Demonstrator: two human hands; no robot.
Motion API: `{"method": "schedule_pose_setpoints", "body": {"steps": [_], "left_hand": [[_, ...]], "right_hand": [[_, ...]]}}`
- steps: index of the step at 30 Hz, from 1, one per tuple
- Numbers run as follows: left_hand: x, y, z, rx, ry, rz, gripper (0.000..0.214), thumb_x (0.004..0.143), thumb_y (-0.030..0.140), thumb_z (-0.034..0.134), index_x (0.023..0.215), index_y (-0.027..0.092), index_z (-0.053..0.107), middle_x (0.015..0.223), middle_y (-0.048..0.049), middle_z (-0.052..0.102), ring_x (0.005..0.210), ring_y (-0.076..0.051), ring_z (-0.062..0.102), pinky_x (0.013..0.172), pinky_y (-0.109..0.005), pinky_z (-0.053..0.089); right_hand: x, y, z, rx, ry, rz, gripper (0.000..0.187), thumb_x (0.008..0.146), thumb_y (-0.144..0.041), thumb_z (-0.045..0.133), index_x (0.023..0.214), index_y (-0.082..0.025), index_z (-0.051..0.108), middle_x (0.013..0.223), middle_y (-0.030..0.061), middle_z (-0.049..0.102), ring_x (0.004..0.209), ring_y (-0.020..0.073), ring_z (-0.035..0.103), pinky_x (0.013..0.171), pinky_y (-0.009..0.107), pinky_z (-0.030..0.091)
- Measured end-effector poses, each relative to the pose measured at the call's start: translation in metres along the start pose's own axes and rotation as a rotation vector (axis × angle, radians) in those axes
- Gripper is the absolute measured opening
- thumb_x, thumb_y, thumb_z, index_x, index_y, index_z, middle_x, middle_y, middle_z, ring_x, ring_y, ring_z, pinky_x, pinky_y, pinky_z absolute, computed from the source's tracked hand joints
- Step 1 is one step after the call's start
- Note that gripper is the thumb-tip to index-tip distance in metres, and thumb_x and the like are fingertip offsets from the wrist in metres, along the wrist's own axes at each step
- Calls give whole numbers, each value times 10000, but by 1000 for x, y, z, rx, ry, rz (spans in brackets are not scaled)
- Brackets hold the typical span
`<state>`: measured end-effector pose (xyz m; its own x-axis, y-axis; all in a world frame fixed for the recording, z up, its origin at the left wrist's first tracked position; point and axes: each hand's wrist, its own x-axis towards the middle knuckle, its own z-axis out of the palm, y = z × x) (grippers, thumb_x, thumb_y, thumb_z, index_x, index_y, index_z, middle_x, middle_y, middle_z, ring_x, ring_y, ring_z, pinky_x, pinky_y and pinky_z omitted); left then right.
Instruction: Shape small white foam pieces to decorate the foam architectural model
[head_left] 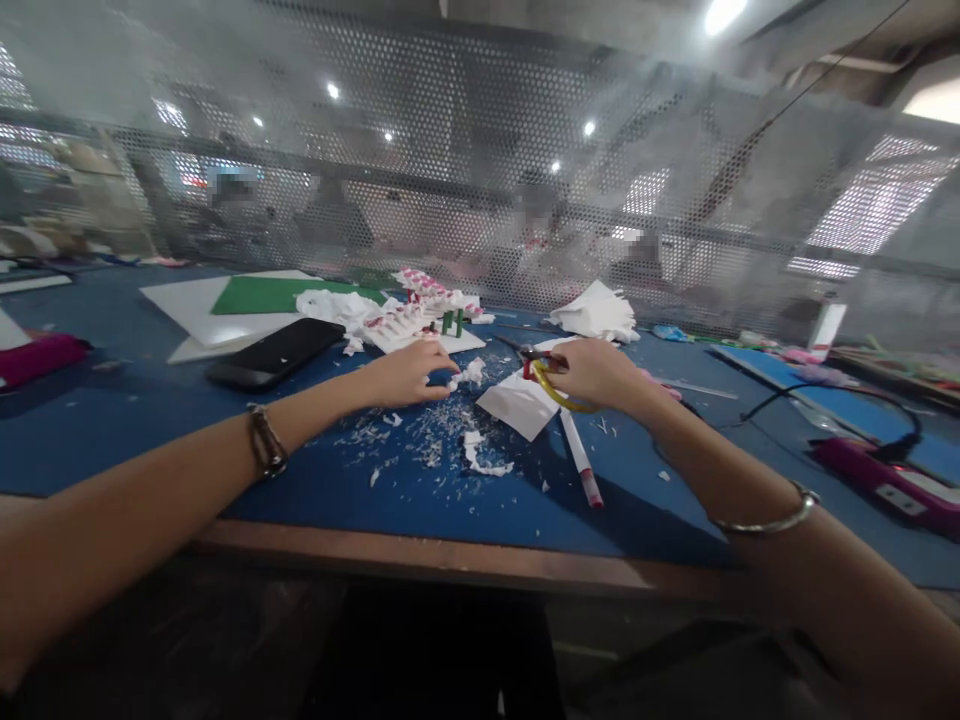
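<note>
My right hand [596, 372] is closed around the handles of a pair of scissors [553, 378], which have yellow and red grips. Their dark blades point away to the left, above a white paper sheet [519, 402]. My left hand [414, 374] hovers low over the table, thumb and fingers curved apart with no object between them that I can see. Just beside its fingertips lies a crumpled white scrap [470, 374]. A curled white offcut [484, 458] sits closer to me among tiny shavings. Below my right hand rests a white tube with a reddish end [580, 460].
On the blue table [300, 470], a black phone [277, 354] lies left of my forearm. Behind my hands are white and pink cut pieces [427, 305], a green sheet [262, 296] and stacked white pieces [598, 312]. A magenta power strip [885, 485] with a cable stands right.
</note>
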<state>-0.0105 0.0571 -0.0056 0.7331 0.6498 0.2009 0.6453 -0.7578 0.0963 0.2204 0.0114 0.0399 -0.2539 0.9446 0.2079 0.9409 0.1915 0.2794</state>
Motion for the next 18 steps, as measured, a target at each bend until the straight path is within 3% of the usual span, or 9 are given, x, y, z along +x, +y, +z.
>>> {"method": "schedule_pose_setpoints", "body": {"steps": [4, 8, 11, 13, 18], "left_hand": [[11, -3, 4, -90, -63, 61, 306, 761, 268, 465, 992, 125, 606, 947, -136, 595, 836, -196, 508, 735, -279, 353], [16, -10, 5, -157, -39, 59, 246, 754, 248, 472, 882, 105, 625, 844, -126, 623, 740, -165, 529, 684, -258, 368], [17, -12, 5, -229, 32, 70, 234, 753, 252, 471, 881, 113, 608, 857, -117, 621, 779, -162, 535, 712, -260, 370], [18, -10, 5, -345, 59, 78, 237, 764, 245, 450, 913, 122, 587, 883, -108, 619, 792, -151, 539, 718, -257, 376], [22, 0, 7, -768, -25, 68, 223, 754, 228, 456, 933, 121, 535, 839, -77, 612, 691, -107, 556, 643, -221, 415]], "right_hand": [[24, 4, -7, -28, -21, -18, 356, 722, -408, 428, 734, -130, 651, 729, 105, 648, 670, 196, 575, 491, 243, 308], [56, 6, -5, -46, -26, -16, 362, 719, -401, 439, 810, -125, 656, 785, 115, 653, 716, 202, 586, 518, 242, 332], [76, 4, 7, -47, -45, -25, 337, 705, -378, 475, 847, -127, 650, 814, 116, 654, 743, 207, 591, 535, 242, 349], [86, 3, 17, -49, -57, -24, 328, 701, -354, 494, 874, -118, 641, 839, 129, 651, 757, 210, 592, 546, 244, 360], [100, 4, 35, -39, -80, -69, 274, 710, -272, 503, 890, -103, 622, 910, 150, 629, 774, 218, 583, 562, 258, 370]]}}
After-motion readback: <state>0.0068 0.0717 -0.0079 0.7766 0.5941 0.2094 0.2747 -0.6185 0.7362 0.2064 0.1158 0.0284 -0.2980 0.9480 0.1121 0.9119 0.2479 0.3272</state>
